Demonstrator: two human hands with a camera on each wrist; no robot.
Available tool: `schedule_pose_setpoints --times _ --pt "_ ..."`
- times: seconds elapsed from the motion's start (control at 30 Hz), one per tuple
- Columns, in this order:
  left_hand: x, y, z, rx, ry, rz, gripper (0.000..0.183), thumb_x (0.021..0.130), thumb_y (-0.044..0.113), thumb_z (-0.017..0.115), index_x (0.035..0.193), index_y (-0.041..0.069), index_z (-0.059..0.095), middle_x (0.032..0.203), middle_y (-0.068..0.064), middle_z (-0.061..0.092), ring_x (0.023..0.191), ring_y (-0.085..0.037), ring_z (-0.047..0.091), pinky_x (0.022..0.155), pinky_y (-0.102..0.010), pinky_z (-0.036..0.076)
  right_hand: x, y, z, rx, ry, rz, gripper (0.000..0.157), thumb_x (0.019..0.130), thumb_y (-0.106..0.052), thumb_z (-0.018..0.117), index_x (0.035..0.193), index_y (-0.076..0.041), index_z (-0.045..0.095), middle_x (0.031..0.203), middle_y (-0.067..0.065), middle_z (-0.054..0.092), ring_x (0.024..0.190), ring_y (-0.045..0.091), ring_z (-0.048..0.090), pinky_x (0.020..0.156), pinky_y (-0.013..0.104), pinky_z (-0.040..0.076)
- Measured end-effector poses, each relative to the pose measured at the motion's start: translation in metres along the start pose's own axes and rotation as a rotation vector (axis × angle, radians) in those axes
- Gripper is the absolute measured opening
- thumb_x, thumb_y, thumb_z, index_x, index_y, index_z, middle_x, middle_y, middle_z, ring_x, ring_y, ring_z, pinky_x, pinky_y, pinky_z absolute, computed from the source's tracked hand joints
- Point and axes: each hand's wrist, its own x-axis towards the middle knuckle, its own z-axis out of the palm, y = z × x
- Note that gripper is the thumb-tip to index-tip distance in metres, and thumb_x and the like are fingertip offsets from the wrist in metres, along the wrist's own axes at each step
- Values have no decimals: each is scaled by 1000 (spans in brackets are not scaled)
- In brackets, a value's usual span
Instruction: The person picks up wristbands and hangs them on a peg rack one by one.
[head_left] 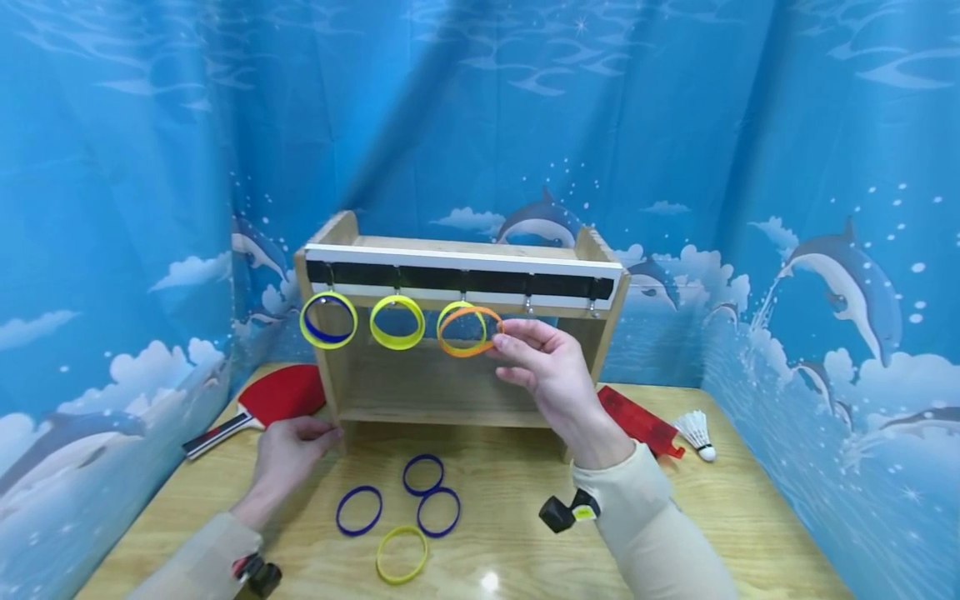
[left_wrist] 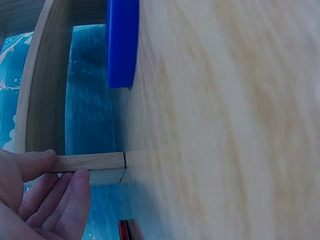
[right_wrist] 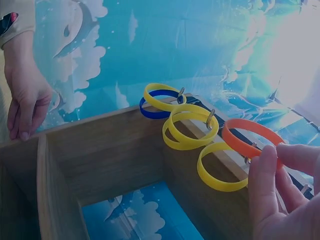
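Observation:
My right hand (head_left: 551,367) pinches an orange wristband (right_wrist: 237,145) between thumb and fingers, by the third hook of a wooden rack (head_left: 442,414). In the head view the band overlaps a yellow wristband (right_wrist: 220,186) hanging there. Yellow bands (head_left: 397,342) hang on the second hook; a yellow band and a blue band (head_left: 327,337) share the leftmost. The two right hooks (head_left: 528,304) hold no bands. Low at the rack's left side, my left hand (head_left: 292,454) grips the end of its leg (left_wrist: 92,161), thumb on one face and fingers on the other.
On the table in front lie three blue wristbands (head_left: 423,456) and one yellow wristband (head_left: 400,580). A red table tennis bat (head_left: 285,393) lies left of the rack. At the right are a red plastic item (head_left: 641,419) and a shuttlecock (head_left: 696,433). Blue dolphin curtains surround the table.

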Motion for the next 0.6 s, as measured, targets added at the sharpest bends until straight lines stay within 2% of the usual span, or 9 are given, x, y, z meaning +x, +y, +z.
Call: schedule_pose_setpoints --times 0.3,0.6 --pt "0 -2 1 10 18 19 19 99 21 85 107 4 87 99 -12 88 86 -11 72 68 -24 51 5 0 6 87 34 0 18 109 -5 70 110 -20 80 107 -6 85 94 9 85 81 23 67" --pt "1 -1 0 -4 6 10 21 100 22 85 108 3 86 100 -14 88 84 -11 72 67 -24 52 9 5 6 119 53 24 18 109 -6 70 108 -20 79 105 -6 87 95 9 85 81 23 67"
